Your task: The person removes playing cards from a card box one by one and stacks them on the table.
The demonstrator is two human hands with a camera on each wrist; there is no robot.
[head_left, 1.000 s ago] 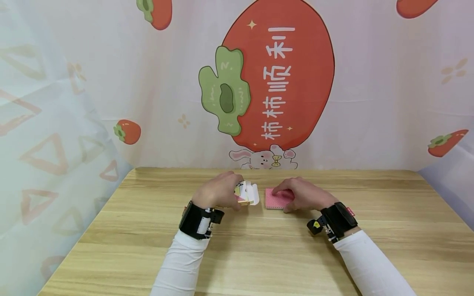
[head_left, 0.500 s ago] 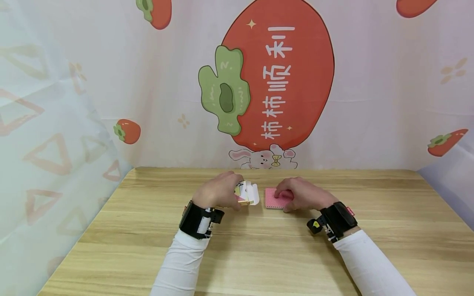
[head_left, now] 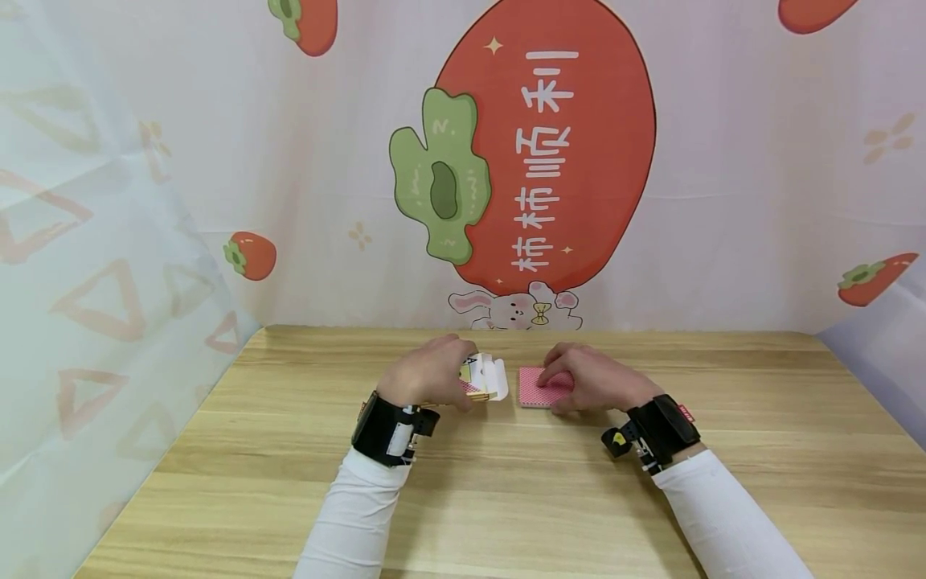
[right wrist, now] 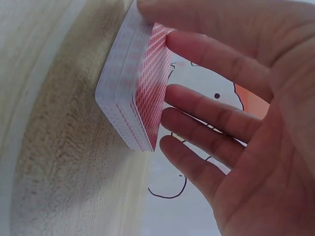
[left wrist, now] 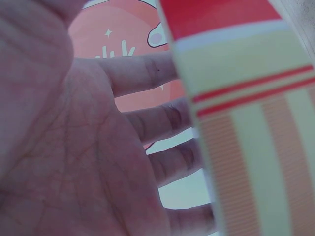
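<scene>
Near the back of the table, my left hand [head_left: 427, 374] grips a playing-card box [head_left: 486, 374] by its sides. The box's white end flap is open and points right. In the left wrist view, the striped box side [left wrist: 256, 157] fills the right half, with my fingertips behind it. A short gap to the right, a deck of playing cards [head_left: 534, 388] with a red patterned back lies on the wood. My right hand [head_left: 600, 378] holds the deck at its right part. From the right wrist, the thumb [right wrist: 197, 14] is on the near edge and fingertips touch the red back.
The wooden table [head_left: 477, 498] stretches in front of both hands. A printed cloth [head_left: 333, 145] with a large persimmon stands right behind the table's back edge. Another patterned cloth [head_left: 123, 201] hangs at the left.
My right index finger has shifted slightly right along the deck. Box, deck and left hand look the same; the head view has moved a touch.
</scene>
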